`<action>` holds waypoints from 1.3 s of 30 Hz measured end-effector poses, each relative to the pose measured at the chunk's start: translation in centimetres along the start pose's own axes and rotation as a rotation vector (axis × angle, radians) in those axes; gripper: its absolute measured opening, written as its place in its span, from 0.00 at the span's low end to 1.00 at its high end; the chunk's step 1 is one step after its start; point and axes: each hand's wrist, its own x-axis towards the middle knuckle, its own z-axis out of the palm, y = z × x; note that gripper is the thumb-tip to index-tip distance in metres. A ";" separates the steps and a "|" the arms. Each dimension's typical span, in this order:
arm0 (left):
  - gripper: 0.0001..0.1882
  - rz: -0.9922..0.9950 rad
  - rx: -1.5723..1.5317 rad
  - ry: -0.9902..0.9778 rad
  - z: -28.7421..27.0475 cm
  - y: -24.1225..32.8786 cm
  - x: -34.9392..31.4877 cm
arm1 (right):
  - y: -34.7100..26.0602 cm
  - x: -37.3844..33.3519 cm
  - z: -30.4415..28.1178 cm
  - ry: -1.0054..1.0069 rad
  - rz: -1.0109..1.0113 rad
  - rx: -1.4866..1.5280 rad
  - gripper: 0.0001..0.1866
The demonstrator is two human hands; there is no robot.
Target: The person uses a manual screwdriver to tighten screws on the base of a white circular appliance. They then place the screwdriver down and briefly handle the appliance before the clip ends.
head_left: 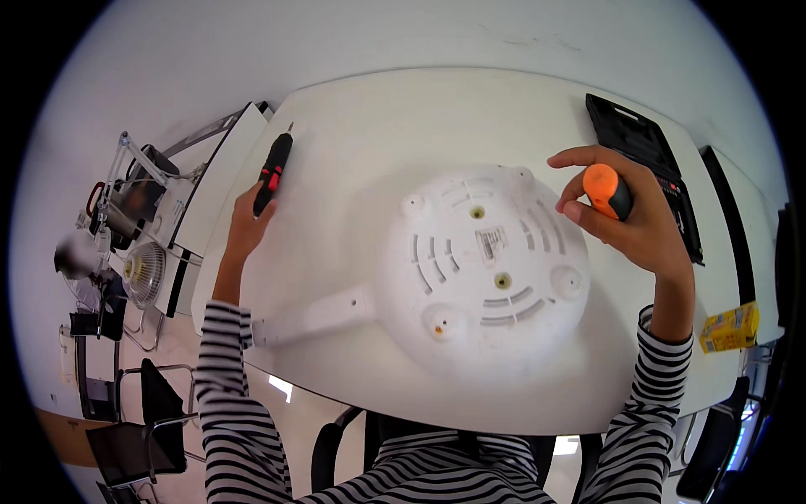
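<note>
A round white plastic appliance body [520, 252] with a long flat arm lies on the white table, its vented underside facing up. Several raised feet with holes and two recessed screw holes show on it. My left hand [246, 225] closes round the rear end of a black-and-red electric screwdriver [275, 164], whose bit points away from me at the table's left. Beside the body's right edge, my right hand [638, 202] is raised and holds an orange-and-black screwdriver handle [601, 185] against the palm, index finger stretched out. Its shaft is hidden.
An open black tool case [634, 130] lies at the table's far right, partly behind my right hand. A yellow carton [729, 328] stands near the right edge. To the left are another table with a lamp [134, 151], a fan [144, 273], and black chairs [159, 420].
</note>
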 end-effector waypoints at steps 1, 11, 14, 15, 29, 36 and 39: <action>0.27 0.057 -0.137 -0.033 -0.8 3.6 -0.5 | 0.5 -0.4 0.5 0.014 -0.067 -0.015 0.15; 0.16 0.818 -0.035 -0.151 -6.3 29.2 -8.4 | -1.6 -2.2 0.8 0.040 -0.111 -0.041 0.15; 0.13 0.875 -0.045 0.053 -5.0 29.4 -8.5 | -2.0 -2.4 0.2 0.059 -0.160 -0.045 0.15; 0.10 0.862 -0.107 0.025 -4.9 29.4 -8.5 | -2.0 -2.6 0.1 0.065 -0.155 -0.053 0.15; 0.27 0.476 -0.168 -0.156 -8.2 24.1 -8.7 | -1.6 -3.3 -0.8 0.142 -0.199 -0.150 0.15; 0.27 0.129 -0.244 -0.363 -2.5 19.0 -12.2 | -2.2 -3.0 -0.1 0.089 -0.164 -0.111 0.15; 0.26 0.112 -0.306 -0.343 -2.0 19.0 -12.2 | -2.2 -3.2 0.0 0.098 -0.150 -0.094 0.14</action>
